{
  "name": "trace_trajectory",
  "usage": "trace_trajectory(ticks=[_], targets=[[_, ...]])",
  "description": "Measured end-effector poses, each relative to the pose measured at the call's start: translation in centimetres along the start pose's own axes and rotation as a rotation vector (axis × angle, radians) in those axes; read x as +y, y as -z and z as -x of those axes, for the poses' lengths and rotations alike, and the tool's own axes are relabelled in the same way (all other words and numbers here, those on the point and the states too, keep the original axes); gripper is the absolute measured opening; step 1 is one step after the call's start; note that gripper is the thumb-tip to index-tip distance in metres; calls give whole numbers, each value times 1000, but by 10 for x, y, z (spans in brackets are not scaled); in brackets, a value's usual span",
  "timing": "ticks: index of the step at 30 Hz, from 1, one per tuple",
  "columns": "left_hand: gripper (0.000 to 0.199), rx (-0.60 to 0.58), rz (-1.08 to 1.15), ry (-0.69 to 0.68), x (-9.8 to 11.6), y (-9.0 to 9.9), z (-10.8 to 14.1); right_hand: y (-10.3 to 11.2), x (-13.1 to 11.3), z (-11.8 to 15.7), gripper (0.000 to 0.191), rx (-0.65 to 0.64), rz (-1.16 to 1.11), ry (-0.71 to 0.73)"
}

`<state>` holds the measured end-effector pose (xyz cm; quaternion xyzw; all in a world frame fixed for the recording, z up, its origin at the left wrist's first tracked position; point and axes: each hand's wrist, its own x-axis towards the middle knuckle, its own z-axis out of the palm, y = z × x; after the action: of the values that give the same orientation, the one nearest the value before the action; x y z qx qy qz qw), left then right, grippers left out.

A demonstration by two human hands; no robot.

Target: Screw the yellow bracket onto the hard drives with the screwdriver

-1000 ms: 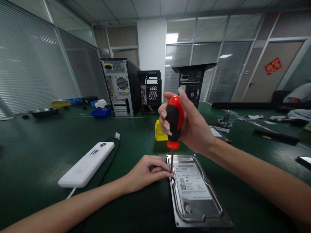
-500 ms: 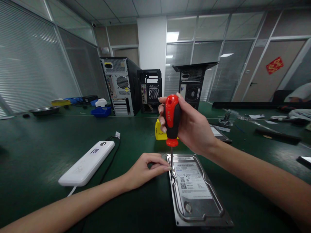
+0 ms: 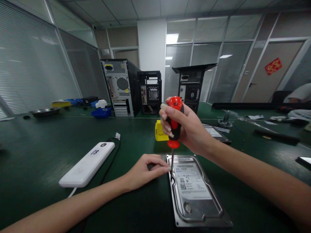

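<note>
A silver hard drive (image 3: 191,184) with a white label lies flat, label up. My right hand (image 3: 191,124) is wrapped around the red and black handle of a screwdriver (image 3: 174,140), the thumb lying across it near the top. The screwdriver stands almost upright, its tip down at the drive's left edge. My left hand (image 3: 145,173) rests at that edge with thumb and forefinger pinched at the lower shaft. Whether those fingertips also touch the drive is hard to see. Behind the right hand is a yellow container (image 3: 160,131), partly hidden.
On the left lies a white power bank (image 3: 86,165) with a cable. Computer cases (image 3: 121,87) stand at the back of the green table (image 3: 136,136). Another drive (image 3: 216,132) lies beyond my right forearm. Blue trays (image 3: 101,112) and loose parts lie farther off.
My right hand has turned around the handle, its thumb now crossing the front of it. The handle leans slightly more to the right. Left hand and drive have hardly moved.
</note>
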<state>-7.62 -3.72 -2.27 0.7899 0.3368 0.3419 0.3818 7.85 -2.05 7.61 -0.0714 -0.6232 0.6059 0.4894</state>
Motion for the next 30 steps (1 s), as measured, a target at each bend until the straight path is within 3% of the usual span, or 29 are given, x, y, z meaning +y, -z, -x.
trace_trajectory(ticks=[25,30], targets=[[26,-5,5,38,-1,0,-1,-2,-4,-2,26,92,47,-17],[28,-34,-13,54,1,1,0,0,-5,-1,18,98,42,-18]])
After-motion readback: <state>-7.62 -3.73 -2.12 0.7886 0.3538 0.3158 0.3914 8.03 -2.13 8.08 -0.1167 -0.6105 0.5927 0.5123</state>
